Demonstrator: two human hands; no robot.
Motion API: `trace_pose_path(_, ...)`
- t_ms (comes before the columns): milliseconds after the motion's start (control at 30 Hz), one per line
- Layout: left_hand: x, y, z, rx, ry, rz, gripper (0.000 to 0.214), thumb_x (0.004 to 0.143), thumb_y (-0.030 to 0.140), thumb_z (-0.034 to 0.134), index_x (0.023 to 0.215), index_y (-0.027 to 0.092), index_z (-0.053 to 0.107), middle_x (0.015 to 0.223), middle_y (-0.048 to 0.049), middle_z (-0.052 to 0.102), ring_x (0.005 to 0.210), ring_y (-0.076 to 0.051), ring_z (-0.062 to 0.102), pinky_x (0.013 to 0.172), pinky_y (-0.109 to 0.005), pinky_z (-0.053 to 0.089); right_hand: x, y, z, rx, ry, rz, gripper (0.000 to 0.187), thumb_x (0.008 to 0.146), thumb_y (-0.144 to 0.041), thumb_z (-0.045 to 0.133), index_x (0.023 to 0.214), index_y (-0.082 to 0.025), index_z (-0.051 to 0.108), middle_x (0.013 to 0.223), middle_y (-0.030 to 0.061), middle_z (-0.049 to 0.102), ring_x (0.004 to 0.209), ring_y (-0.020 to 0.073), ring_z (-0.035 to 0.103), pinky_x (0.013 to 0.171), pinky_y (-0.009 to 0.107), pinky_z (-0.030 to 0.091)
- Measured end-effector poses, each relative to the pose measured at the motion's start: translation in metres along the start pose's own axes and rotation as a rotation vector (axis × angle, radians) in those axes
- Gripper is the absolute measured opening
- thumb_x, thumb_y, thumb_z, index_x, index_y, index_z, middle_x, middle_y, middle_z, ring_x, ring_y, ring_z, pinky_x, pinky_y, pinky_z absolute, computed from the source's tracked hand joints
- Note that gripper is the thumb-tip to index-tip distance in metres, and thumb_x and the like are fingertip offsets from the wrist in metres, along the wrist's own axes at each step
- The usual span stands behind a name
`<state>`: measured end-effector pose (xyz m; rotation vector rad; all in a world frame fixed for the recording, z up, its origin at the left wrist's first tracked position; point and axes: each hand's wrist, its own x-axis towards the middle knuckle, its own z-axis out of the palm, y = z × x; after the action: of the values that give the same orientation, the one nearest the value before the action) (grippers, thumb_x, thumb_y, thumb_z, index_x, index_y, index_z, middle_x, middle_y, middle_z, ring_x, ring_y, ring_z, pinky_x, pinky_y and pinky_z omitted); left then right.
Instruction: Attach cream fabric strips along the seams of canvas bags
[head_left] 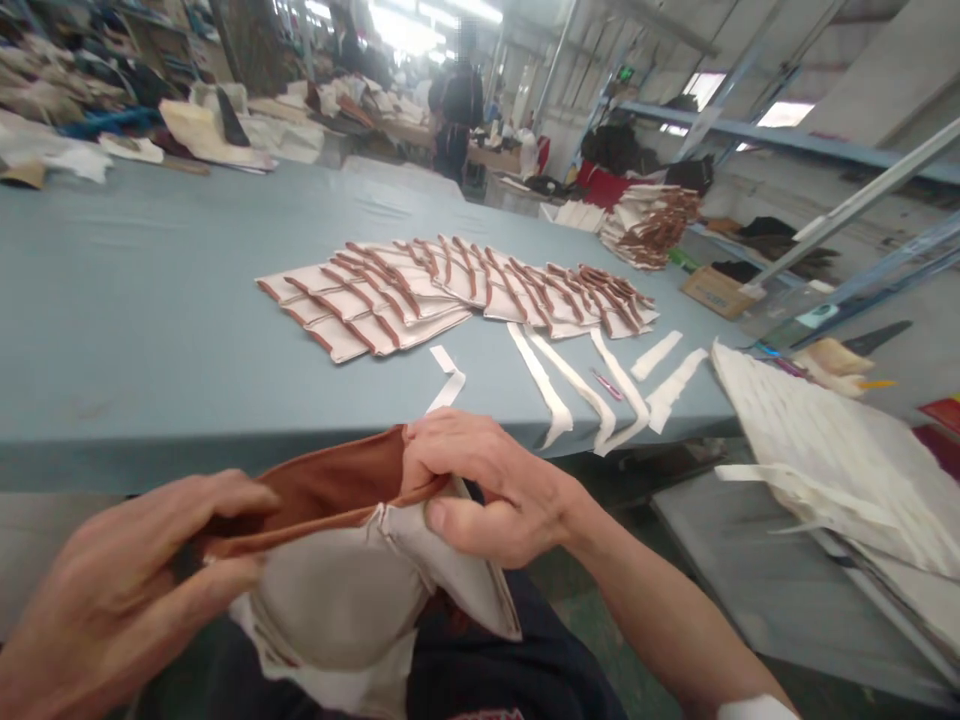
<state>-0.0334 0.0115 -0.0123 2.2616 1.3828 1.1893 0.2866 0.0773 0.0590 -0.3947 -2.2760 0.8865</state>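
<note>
Pouch (322,600) before table (150,330) | strips (543,385) on table | pieces (463,284) behind strips

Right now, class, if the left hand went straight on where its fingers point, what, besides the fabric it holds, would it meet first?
Probably the right hand, gripping the other end of the same fabric piece, though depth is unclear.

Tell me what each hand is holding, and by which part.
The left hand and right hand pinch one cream-and-brown fabric piece by its brown-lined open edge, at opposite ends.
</note>
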Motion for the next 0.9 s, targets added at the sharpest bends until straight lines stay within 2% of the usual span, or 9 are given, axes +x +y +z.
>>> trace_pose_path(67,0.023,0.013,0.005,0.042,-0.014,0.080,0.040,0.107,0.062,0.058,0.119,0.031,0.081,0.109,0.0031,0.082,0.096,-0.021,0.076,0.094,-0.025,0.054,0.009,-0.002,-0.007,0.028,-0.056,0.051,0.004,0.077,-0.021,0.049,0.078,-0.024,0.051,0.070,-0.0031,0.055,0.064,0.0157,0.051,0.072,0.032,0.043)
trace_pose_path(133,0.043,0.034,0.010,-0.007,-0.034,0.166,0.036,0.113,0.055,0.051,0.118,0.031,0.078,0.111,0.0013,0.082,0.106,-0.021,0.075,0.100,-0.027,0.053,0.013,0.000,-0.009,0.062,-0.115,0.103,0.004,0.075,-0.021,0.050,0.078,-0.024,0.051,0.070,-0.0036,0.055,0.063,0.0153,0.051,0.069,0.031,0.041)
trace_pose_path(233,0.063,0.063,0.016,-0.064,-0.096,0.230,0.021,0.110,0.032,0.055,0.112,0.029,0.076,0.104,0.0013,0.082,0.098,-0.020,0.077,0.094,-0.026,0.056,0.013,0.004,-0.007,0.108,-0.144,0.132,0.006,0.073,-0.020,0.050,0.077,-0.024,0.050,0.069,-0.0047,0.053,0.064,0.0147,0.051,0.069,0.029,0.041)
trace_pose_path(333,0.070,0.072,0.022,-0.088,-0.193,0.241,0.018,0.103,0.022,0.058,0.103,0.027,0.075,0.093,0.0041,0.081,0.081,-0.016,0.077,0.080,-0.023,0.058,0.008,0.009,-0.003,0.108,-0.128,0.144,0.008,0.072,-0.018,0.049,0.077,-0.024,0.050,0.070,-0.0046,0.053,0.065,0.0146,0.051,0.069,0.028,0.041)
trace_pose_path(467,0.066,0.070,0.029,-0.187,-0.345,0.152,0.026,0.106,0.023,0.051,0.089,0.027,0.070,0.077,0.0080,0.074,0.065,-0.011,0.070,0.065,-0.017,0.054,-0.001,0.018,0.005,0.052,-0.076,0.127,0.008,0.074,-0.017,0.049,0.077,-0.024,0.050,0.074,-0.0034,0.058,0.068,0.0146,0.054,0.073,0.028,0.043)
trace_pose_path(600,0.052,0.065,0.033,-0.268,-0.506,-0.029,0.033,0.108,0.028,0.051,0.082,0.026,0.070,0.073,0.0082,0.072,0.065,-0.010,0.068,0.063,-0.015,0.050,-0.014,0.031,0.021,0.000,-0.021,0.107,0.008,0.078,-0.019,0.056,0.085,-0.024,0.056,0.081,-0.0015,0.067,0.074,0.0161,0.060,0.084,0.031,0.050)
trace_pose_path(733,0.042,0.063,0.030,-0.333,-0.515,-0.152,0.035,0.107,0.036,0.053,0.080,0.025,0.071,0.073,0.0066,0.073,0.066,-0.012,0.066,0.062,-0.016,0.049,-0.019,0.038,0.033,0.006,-0.006,0.053,0.007,0.085,-0.027,0.062,0.090,-0.023,0.060,0.087,0.0005,0.072,0.079,0.0176,0.064,0.086,0.033,0.052)
trace_pose_path(900,0.045,0.070,0.025,-0.398,-0.489,-0.215,0.032,0.104,0.032,0.057,0.076,0.025,0.071,0.069,0.0079,0.071,0.060,-0.010,0.064,0.058,-0.015,0.047,-0.011,0.032,0.036,0.017,0.073,-0.032,0.031,0.094,-0.050,0.073,0.089,-0.024,0.057,0.079,-0.0031,0.065,0.070,0.0147,0.058,0.078,0.031,0.047)
